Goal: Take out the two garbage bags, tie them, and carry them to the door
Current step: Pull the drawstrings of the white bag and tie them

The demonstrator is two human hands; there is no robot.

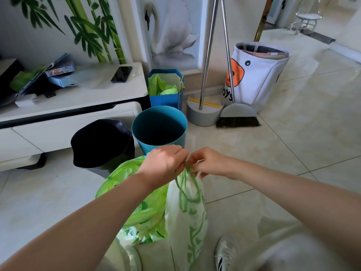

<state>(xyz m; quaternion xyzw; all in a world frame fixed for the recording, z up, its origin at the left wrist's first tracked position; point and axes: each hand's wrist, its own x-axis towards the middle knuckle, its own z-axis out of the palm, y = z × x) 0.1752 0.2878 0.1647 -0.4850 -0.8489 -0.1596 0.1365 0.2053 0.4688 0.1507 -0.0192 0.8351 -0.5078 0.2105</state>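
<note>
Green drawstring cord was gathered at the mouth of the white garbage bag, which hung or stood upright on the floor tiles just in front of your feet, and you were found partway through tying it. Your left hand and right hand met above the bag's neck, fingertips touching or nearly so, both pinched closed on the cord; loops of it hung slack below your fingers, so I judged the knot unfinished. The second bag, green plastic, lay against the white one on your left, partly under your left forearm; its mouth appeared loose and I saw no knot in it. Behind, the teal bin stood bare of any liner, while the black bin beside it could not be read inside. Both forearms reached forward and converged, wrists slightly raised, palms turned down and inward. By my assessment both bags were out, tying was under way on the first, and the second tie and the carry to the door remained.
</note>
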